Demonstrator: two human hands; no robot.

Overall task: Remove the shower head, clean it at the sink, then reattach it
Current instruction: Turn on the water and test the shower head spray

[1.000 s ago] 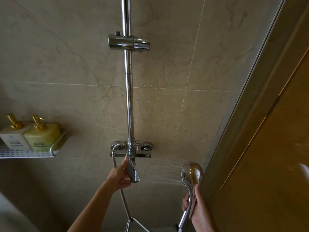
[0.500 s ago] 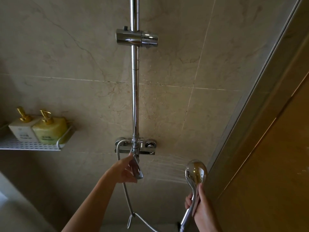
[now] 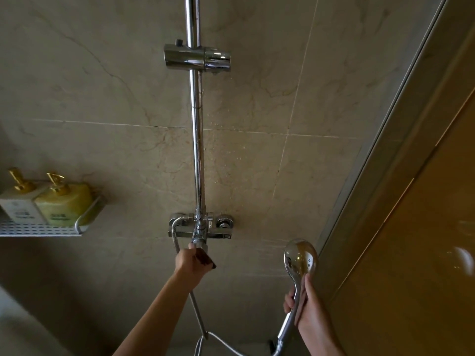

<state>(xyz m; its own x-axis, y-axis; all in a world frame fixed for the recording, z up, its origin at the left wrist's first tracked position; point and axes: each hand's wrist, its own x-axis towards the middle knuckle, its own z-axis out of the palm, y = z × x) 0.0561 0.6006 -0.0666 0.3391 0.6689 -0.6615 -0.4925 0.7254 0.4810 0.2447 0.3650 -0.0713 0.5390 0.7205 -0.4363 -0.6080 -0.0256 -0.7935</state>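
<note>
At left of the mixer, your left hand [image 3: 191,263] grips the lever [image 3: 203,254], now pushed down; the spray seen half a second ago has stopped, so the water looks off and reattaching can follow. Right of it, your right hand [image 3: 309,312] grips the shower head [image 3: 300,256] by its handle, long axis near upright, face turned left toward the wall, well below the holder [image 3: 197,57].

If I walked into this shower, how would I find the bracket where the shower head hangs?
Find the tall chrome pole running up the tiled wall above the tap. High on that pole sits a short chrome bracket lying crosswise. Unlike the tap below, it has no hose attached and its cup is empty.
</note>
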